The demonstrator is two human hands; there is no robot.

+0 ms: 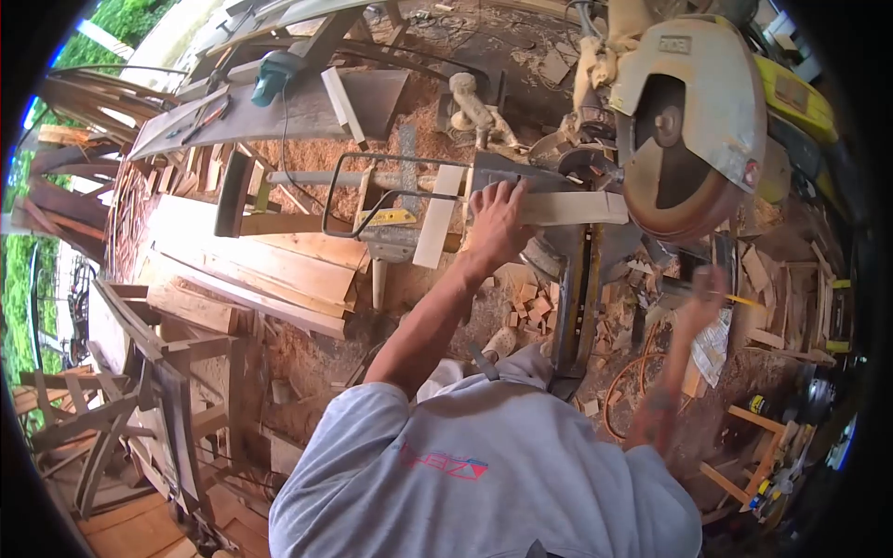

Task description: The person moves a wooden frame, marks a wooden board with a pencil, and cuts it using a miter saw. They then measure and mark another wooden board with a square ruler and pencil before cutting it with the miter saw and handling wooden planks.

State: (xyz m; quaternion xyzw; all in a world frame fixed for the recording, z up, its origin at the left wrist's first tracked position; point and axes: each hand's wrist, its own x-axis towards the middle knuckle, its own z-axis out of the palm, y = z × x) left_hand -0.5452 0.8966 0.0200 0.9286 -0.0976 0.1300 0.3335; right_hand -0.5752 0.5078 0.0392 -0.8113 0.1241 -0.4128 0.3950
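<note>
My left hand (500, 221) lies over the end of a short pale wooden board (579, 208), its fingers curled across the far edge. That board rests on the saw's table, its other end close to the blade guard of a large miter saw (693, 102). Lower and to the right, my right hand (709, 290) is blurred, closed, and held away from the board. A thin yellow pencil (747, 302) sticks out from it to the right. Left of my left hand, another pale board (439, 216) lies crosswise on the metal-framed stand (391, 251).
Long planks (260, 270) are stacked at the left. A teal power tool (273, 78) sits on a dark board (372, 107) at the back. Small offcuts (532, 307) and sawdust cover the floor, where an orange hose (616, 386) curls. A wooden frame stand (177, 372) is at lower left.
</note>
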